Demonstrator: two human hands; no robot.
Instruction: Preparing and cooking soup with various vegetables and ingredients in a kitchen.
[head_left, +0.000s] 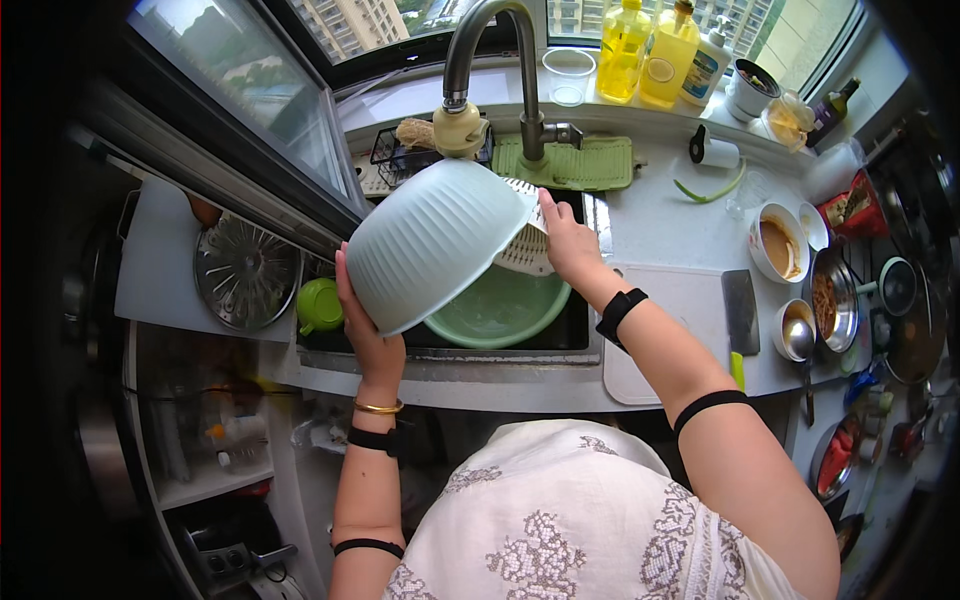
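Note:
A pale blue ribbed plastic basin (442, 240) is tilted steeply over the sink, its outside towards me. My left hand (375, 345) grips its lower left side. My right hand (568, 240) holds the rim of a white slotted plastic strainer (527, 251) at the basin's right edge; the basin hides most of the strainer. Below them, a green plastic basin (499, 311) with cloudy liquid stands in the dark sink. The basin's inside is hidden. Above it is the metal faucet (532, 97) with a cream filter head (456, 131).
A chopping board (660, 322) with a cleaver (741, 300) lies right of the sink. Farther right stand a bowl of brown sauce (778, 241) and a metal bowl (831, 300) of food. An open window sash (247, 97) and green cup (320, 305) are at the left.

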